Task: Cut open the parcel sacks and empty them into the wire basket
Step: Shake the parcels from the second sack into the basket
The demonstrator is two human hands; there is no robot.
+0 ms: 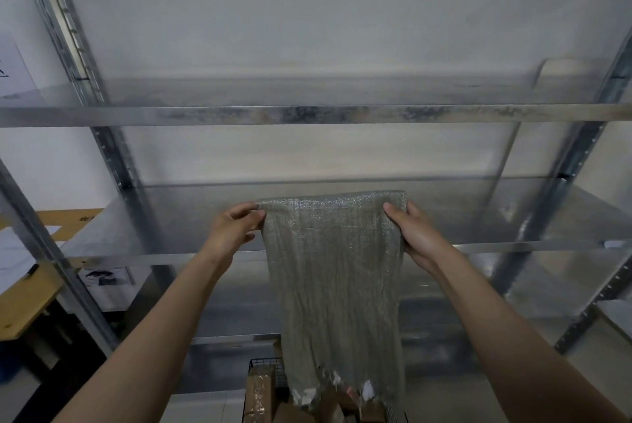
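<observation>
A grey woven parcel sack [335,279] hangs upside down in front of me, its closed end held up at chest height. My left hand [234,229] pinches its upper left corner and my right hand [415,234] grips its upper right corner. The sack's open, ragged mouth [342,388] dangles at the bottom, just over a black wire basket [265,365]. Brown cardboard parcels [260,392] lie inside the basket, and several small white and brown packets show at the sack's mouth. No cutting tool is in view.
A galvanised metal shelving rack [307,113] stands straight ahead with bare shelves, its uprights at left [113,162] and right [574,155]. A wooden desk [24,299] with papers and a pen sits at the left. Pale floor lies beside the basket.
</observation>
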